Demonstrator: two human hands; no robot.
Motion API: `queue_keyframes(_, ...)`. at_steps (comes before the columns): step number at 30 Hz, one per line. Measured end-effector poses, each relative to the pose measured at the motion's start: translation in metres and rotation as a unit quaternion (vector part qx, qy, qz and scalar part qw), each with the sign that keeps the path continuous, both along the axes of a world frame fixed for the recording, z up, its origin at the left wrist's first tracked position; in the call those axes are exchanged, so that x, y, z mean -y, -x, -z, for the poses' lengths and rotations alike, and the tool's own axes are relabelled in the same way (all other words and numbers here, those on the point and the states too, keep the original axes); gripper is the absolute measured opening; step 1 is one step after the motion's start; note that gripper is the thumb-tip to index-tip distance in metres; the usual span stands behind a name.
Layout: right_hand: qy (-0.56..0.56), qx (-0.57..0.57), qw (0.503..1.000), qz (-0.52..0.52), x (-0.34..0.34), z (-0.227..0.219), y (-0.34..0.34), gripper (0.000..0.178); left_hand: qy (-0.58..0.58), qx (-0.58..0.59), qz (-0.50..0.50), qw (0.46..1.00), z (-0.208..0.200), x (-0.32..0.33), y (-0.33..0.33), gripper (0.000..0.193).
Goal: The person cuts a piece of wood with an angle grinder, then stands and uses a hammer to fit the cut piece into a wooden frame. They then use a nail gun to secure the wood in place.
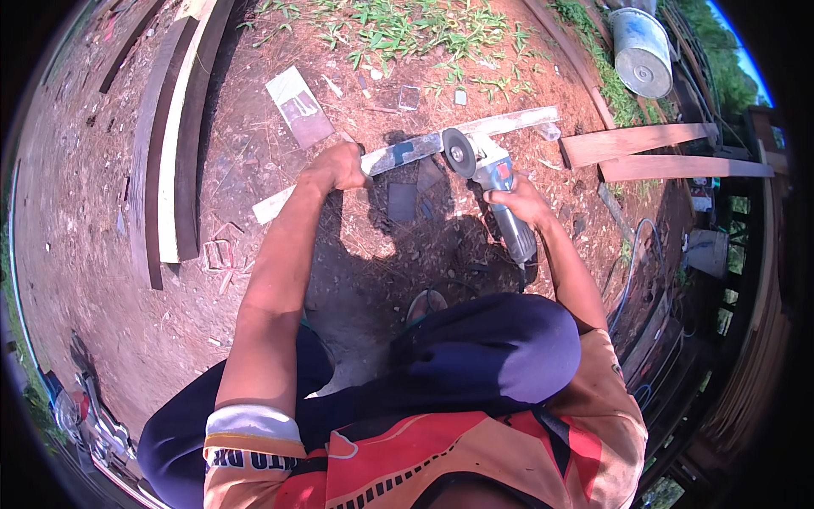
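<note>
My right hand [524, 202] is wrapped around the body of an angle grinder [511, 231], which has a grey barrel and a blue section near its head. The grinder's dark round disc [459, 153] stands close to a long, pale, worn strip [521, 120] lying slantwise over the ground; whether they touch cannot be made out. My left hand [341, 166] is closed on the same strip, left of the disc, its fingertips partly hidden. Between hand and disc the strip bears a dark blue patch [403, 153].
Long boards [176, 153] lie at the left. Two reddish planks [640, 144] and a whitish bucket [642, 55] are at the right. Beyond the strip lies a short pale board [299, 109]. A dark square piece [402, 203] sits near my foot [426, 305]. A thin hose [632, 263] curves at right.
</note>
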State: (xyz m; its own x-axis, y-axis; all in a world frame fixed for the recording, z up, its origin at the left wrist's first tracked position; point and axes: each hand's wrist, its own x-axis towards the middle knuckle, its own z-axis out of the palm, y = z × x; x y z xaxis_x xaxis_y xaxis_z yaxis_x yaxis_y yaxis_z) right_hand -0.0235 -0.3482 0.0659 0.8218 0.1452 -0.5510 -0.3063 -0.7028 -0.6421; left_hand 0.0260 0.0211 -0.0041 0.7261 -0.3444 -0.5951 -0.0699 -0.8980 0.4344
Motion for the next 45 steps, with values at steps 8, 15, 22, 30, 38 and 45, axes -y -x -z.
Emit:
queue_keyframes(8,0.020,-0.026,0.999,0.008,0.002,0.002,-0.002,0.052,-0.009,-0.014,0.002,1.000,-0.008,0.004,-0.001,0.054)
queue_keyframes(15,0.013,-0.033,0.999,0.004,-0.009,-0.004,-0.006,0.051,-0.014,-0.013,-0.004,1.000,-0.005,-0.002,0.002,0.056)
queue_keyframes(22,-0.054,-0.035,0.998,0.015,0.009,0.022,-0.006,0.043,0.039,0.033,-0.045,0.998,-0.009,-0.006,0.009,0.054)
queue_keyframes(30,-0.028,-0.040,0.999,0.016,-0.002,0.011,-0.010,0.041,0.011,-0.008,-0.002,1.000,-0.016,-0.003,0.011,0.051)
queue_keyframes(38,-0.002,-0.044,0.999,0.011,0.000,0.011,-0.010,0.045,0.073,0.049,-0.060,0.994,-0.011,-0.005,0.017,0.039)
queue_keyframes(45,0.017,-0.041,0.999,0.017,-0.026,-0.014,-0.008,0.047,0.072,0.065,-0.047,0.994,-0.012,-0.010,0.018,0.040)
